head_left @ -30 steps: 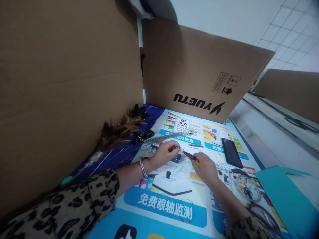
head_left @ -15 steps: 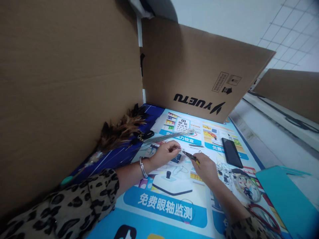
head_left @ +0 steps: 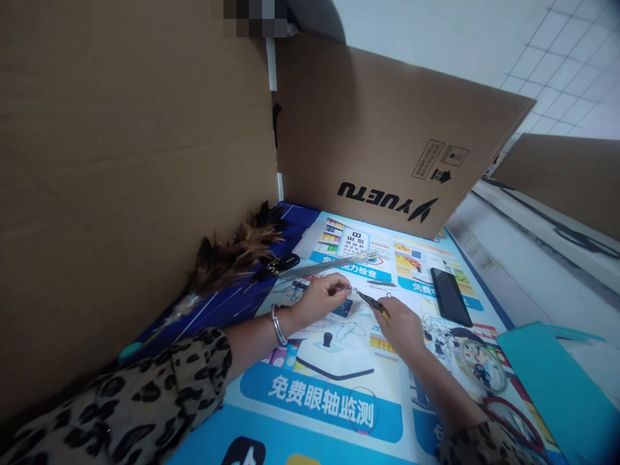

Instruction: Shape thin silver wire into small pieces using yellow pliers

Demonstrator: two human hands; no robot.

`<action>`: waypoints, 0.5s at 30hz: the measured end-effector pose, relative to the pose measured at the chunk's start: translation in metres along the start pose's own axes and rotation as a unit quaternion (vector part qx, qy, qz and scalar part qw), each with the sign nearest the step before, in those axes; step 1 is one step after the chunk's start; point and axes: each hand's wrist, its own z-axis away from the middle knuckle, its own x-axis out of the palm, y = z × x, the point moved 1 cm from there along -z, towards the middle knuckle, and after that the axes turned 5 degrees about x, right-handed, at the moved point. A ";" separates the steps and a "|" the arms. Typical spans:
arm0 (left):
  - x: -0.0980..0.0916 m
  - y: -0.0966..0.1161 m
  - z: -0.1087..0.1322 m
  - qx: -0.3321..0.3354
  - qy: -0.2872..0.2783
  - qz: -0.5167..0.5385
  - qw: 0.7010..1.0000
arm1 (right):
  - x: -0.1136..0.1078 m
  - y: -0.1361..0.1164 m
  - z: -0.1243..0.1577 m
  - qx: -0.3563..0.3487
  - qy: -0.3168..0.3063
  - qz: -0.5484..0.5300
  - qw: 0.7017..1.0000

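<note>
My left hand (head_left: 323, 298), with a silver bangle (head_left: 278, 325) at the wrist, pinches a thin wire piece (head_left: 354, 290) between thumb and fingertips. The details of that piece are too small to tell. Pliers (head_left: 372, 303) with dark jaws and yellow on the handles are gripped in my right hand (head_left: 400, 325), their tips pointing left at the wire piece. Behind my left hand lies a bundle of thin silver wires (head_left: 334, 263). A few short dark pieces (head_left: 382, 283) rest on the printed sheet beyond the pliers.
Brown feathers (head_left: 232, 252) and a black key fob (head_left: 289, 261) lie at the left. To the right are a black phone (head_left: 451, 297), a coil of clear wire (head_left: 484, 367), a red coil (head_left: 514, 423) and a teal case (head_left: 557, 381). Cardboard walls (head_left: 387, 135) stand behind and left.
The pliers and my right hand have shifted very slightly. My left hand stays in place, still pinching the wire piece.
</note>
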 end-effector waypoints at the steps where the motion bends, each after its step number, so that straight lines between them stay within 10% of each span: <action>1: 0.000 0.000 0.000 0.000 -0.001 0.001 1.000 | 0.000 0.000 0.000 -0.001 0.001 0.002 1.000; 15: 0.001 -0.002 0.001 -0.025 -0.028 0.047 0.998 | -0.001 0.006 -0.001 -0.017 0.017 0.022 0.999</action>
